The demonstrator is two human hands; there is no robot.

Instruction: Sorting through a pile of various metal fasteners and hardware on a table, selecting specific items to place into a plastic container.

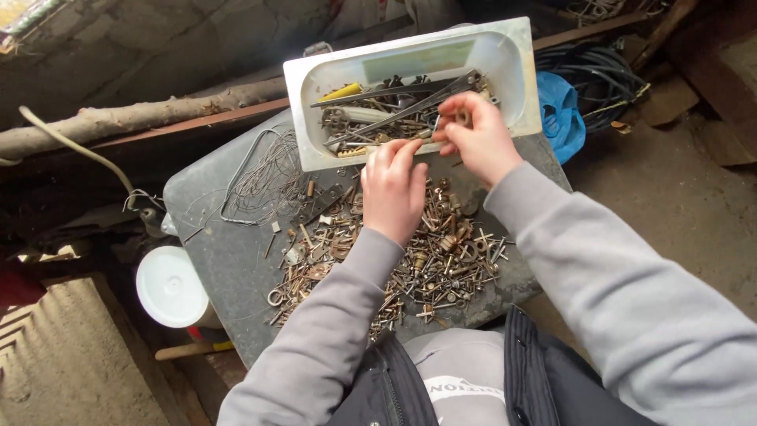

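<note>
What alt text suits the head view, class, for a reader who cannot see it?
Two hands, left and right, pinch small metal parts over a white tray of tools. Rusty screws and bolts lie heaped on a grey board below.

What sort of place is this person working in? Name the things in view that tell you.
Probably a rough shed or outdoor work corner: a heap of rusty screws and bolts on a grey slab, coiled black cable, bare dirt ground.

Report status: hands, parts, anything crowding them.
Left hand and right hand pinching a small metal piece at the white tray rim. Pile of rusty hardware beneath. Wire tangle off to the side.
</note>
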